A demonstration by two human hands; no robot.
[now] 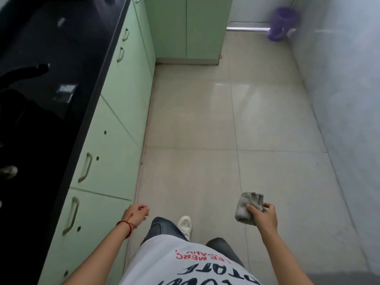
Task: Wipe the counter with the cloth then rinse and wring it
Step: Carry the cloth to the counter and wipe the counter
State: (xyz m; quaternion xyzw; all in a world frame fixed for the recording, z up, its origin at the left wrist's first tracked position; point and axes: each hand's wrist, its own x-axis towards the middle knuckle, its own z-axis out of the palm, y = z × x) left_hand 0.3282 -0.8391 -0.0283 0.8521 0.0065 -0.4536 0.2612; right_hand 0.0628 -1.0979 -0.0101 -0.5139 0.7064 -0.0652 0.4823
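Note:
A crumpled grey cloth point(248, 207) is bunched in my right hand point(264, 215), held out over the tiled floor at the lower right. My left hand point(136, 213) hangs loose near the cabinet fronts with its fingers curled and nothing in it; a red string circles its wrist. The black glossy counter point(61, 58) runs along the left side, well apart from both hands. A dark curved tap point(24, 72) stands on it, and below the tap the surface drops into a dark sink point(22, 128).
Light green cabinets point(115, 124) with handles line the left below the counter, and a taller green unit point(187, 27) closes the far end. A purple mop point(282, 22) leans in the far right corner. A grey wall point(345, 89) bounds the right. Beige floor tiles point(226, 124) stretch ahead.

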